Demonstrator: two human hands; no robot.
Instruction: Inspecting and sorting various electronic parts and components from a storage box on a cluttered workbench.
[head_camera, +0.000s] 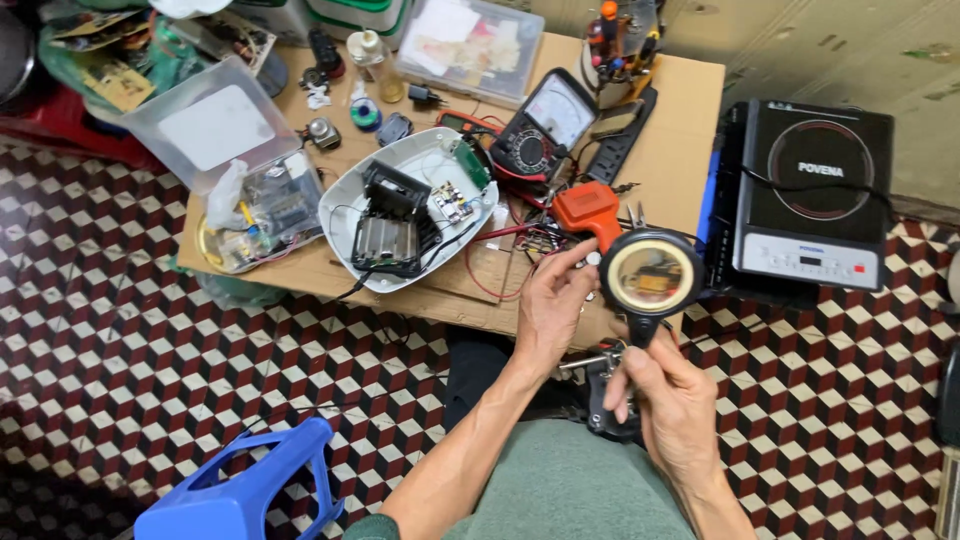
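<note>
Right hand (672, 398) raised, grip on magnifier (653, 277)

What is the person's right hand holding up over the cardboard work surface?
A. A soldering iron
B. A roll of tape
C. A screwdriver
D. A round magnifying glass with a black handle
D: the right hand grips the black handle of a round magnifying glass, whose lens shows an enlarged small part, while the left hand reaches in beside it.
</note>
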